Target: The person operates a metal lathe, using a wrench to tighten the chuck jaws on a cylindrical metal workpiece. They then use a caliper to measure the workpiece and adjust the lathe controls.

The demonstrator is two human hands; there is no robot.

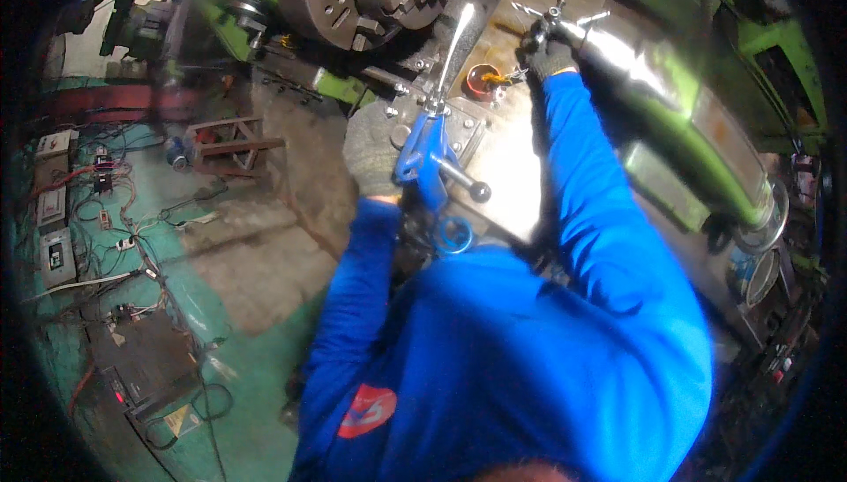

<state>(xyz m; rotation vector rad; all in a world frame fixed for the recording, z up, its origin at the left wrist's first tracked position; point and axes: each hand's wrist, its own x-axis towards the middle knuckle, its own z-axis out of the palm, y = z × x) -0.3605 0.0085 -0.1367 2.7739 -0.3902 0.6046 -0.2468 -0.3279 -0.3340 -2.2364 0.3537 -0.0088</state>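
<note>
My right hand [554,59], in a grey glove, is at the tailstock end. Its fingers close around the dark drill chuck [537,30], and a drill bit [527,9] points left from it. A short metal bar [595,17] sticks out beside the chuck. My left hand [369,151], gloved too, rests by the lathe's tool post [406,114]; its fingers are mostly hidden. Right beside it stands a blue metal piece [429,163] with a ball-ended handle [479,191]. A long silver lever [457,45] rises beyond the blue piece.
The big lathe chuck [319,1] is at the far left. An orange-rimmed cup [483,82] stands between my hands. The green tailstock [706,120] runs along my right arm. Cables, boxes and a rusty metal frame [236,147] lie on the floor at left.
</note>
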